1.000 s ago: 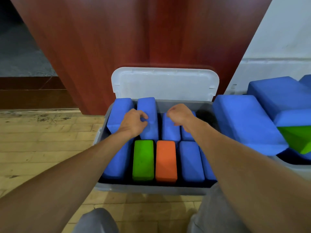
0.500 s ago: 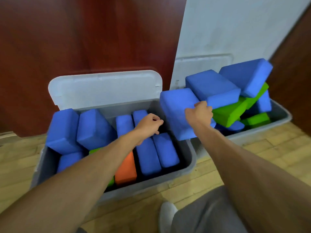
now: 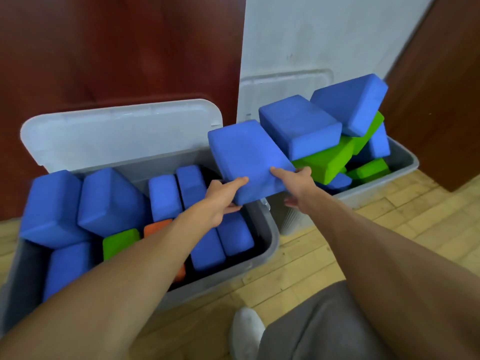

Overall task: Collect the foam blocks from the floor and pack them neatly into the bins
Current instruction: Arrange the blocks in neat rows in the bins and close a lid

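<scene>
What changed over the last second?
Both hands left the packed blocks in the left bin. The right hand went right and took the blue block leaning between the bins; the left hand then joined, so both grip its near edge. Packed blocks and the right bin pile look unmoved.

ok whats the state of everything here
held blue foam block, raised, tilted
left hand, grips its near edge
right hand, grips its near edge
left bin, open, packed partly in rows
left bin's lid, propped upright
right bin, open, loosely heaped
right bin's lid, propped upright
</scene>
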Available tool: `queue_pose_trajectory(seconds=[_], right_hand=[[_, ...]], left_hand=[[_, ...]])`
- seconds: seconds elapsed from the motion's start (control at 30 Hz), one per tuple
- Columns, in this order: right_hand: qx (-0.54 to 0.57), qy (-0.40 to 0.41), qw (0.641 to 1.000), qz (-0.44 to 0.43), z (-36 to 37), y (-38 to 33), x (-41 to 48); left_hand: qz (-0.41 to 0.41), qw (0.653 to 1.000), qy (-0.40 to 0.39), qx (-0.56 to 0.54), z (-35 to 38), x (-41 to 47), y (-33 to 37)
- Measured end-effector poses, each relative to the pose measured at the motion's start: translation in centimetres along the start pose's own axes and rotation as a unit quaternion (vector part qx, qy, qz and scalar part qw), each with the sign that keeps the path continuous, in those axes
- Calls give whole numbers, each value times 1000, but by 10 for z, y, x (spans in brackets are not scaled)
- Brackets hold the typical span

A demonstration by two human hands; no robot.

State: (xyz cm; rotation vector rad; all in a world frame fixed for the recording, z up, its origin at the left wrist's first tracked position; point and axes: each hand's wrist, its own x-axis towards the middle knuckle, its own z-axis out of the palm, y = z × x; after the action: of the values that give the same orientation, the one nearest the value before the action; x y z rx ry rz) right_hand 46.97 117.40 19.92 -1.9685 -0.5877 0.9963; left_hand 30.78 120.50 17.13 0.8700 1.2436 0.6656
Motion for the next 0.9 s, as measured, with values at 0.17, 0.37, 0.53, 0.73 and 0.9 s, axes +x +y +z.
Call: queue_pose_trajectory(seconds=[0.17, 0.37, 0.53, 0.73, 0.9], right_hand=[[99, -83, 991, -41, 41, -17, -27], [130, -134, 977, -100, 83, -48, -55], [-27, -3, 977, -212, 73, -57, -57], [-142, 38, 947, -287, 43, -53, -58], [-178, 47, 936, -302, 38, -52, -55]], left_hand=[[11, 995, 3, -102, -44, -14, 14], [-8, 992, -108, -62, -72, -30, 21], [98, 967, -20, 233, -86, -24, 15], [97, 865, 21, 492, -121, -14, -11], [61, 822, -27, 566, -128, -15, -32]])
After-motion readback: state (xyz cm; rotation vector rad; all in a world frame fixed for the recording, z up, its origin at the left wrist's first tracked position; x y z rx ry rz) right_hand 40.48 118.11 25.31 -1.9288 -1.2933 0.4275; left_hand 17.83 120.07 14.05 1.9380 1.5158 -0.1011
